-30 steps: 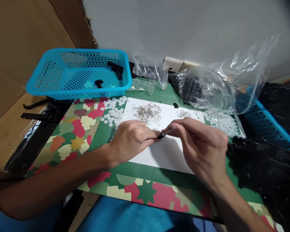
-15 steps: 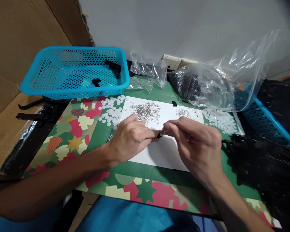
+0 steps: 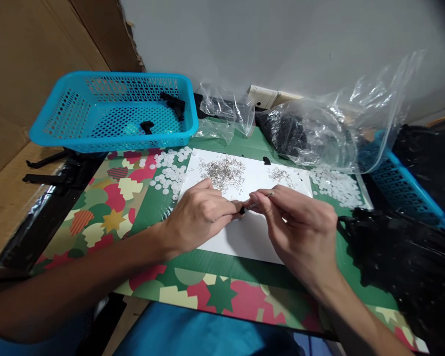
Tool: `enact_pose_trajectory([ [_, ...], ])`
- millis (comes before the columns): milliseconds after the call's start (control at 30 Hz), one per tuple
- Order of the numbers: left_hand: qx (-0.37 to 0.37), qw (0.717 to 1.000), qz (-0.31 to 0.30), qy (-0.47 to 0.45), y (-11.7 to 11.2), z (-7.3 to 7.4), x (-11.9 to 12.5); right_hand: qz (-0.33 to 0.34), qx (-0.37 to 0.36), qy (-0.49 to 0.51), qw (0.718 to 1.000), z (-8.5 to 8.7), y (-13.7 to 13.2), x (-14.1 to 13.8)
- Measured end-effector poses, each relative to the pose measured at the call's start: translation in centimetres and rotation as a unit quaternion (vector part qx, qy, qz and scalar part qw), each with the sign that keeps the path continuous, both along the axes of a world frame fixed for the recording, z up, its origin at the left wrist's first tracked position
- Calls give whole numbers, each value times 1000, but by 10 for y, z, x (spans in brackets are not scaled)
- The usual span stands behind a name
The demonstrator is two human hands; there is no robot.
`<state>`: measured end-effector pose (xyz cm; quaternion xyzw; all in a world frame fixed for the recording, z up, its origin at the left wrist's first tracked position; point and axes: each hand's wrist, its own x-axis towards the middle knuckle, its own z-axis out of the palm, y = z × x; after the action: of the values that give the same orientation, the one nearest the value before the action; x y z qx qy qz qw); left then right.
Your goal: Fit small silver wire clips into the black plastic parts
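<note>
Over a white sheet (image 3: 254, 240), my two hands meet at a small black part (image 3: 242, 210). My left hand (image 3: 202, 212) is closed, pinching that part between thumb and fingertips. Closed around a thin metal tool (image 3: 258, 200), my right hand (image 3: 302, 222) holds it at a slant with its lower end against the black part. Whether the tool is tweezers or a pick, I cannot tell. Just beyond my fingers lies a pile of tiny bent metal pieces (image 3: 224, 173), which look like small springs. A smaller group of the same pieces (image 3: 279, 174) lies to its right.
White round discs (image 3: 170, 173) lie left of the sheet, and more white discs (image 3: 335, 187) lie right. A blue basket (image 3: 113, 143) at back left holds a few black parts. Clear plastic bags (image 3: 319, 128) stand behind. Black parts (image 3: 404, 252) heap up at right, near another blue basket (image 3: 415, 180).
Both hands stay at nearly the same spot, with the black part and the tool still in them. The tool lies at a slightly flatter slant. The whole view has shifted a little.
</note>
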<state>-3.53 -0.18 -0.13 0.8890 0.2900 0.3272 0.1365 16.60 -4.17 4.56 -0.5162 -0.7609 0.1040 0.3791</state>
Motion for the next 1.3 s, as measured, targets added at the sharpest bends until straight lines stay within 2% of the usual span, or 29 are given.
enact_pose_trajectory([
  [167,-11,1000,-10,-11,1,0,0,-24,-32,57,998,-5,-2,4],
  [267,-11,1000,-7,-23,1,1,0,-48,-49,153,986,0,3,9],
  [333,-3,999,-4,-50,0,2,0,-59,-37,175,982,6,11,16],
  [433,17,996,0,-86,-3,6,2,-57,-63,72,994,13,30,27],
  [567,68,991,-59,-101,-8,12,4,11,-187,-94,978,11,53,33],
  [700,129,974,-135,-128,-9,13,5,51,-254,-134,956,3,61,25],
  [833,125,973,-137,-135,-8,10,4,61,-257,-141,954,-5,60,17],
  [933,76,980,-103,-150,-9,8,2,86,-240,-170,952,-7,57,15],
  [1033,-66,975,-53,-206,-12,10,-1,107,-214,-211,948,-10,51,16],
  [1100,-194,940,-12,-279,-11,15,-1,117,-195,-242,943,-13,48,17],
  [1167,-284,893,15,-349,-8,19,-1,121,-178,-267,939,-17,45,19],
  [1233,-319,863,24,-391,-3,22,-1,123,-170,-274,939,-19,43,20],
  [1300,-333,856,30,-394,1,23,-1,121,-187,-240,945,-17,42,22],
])
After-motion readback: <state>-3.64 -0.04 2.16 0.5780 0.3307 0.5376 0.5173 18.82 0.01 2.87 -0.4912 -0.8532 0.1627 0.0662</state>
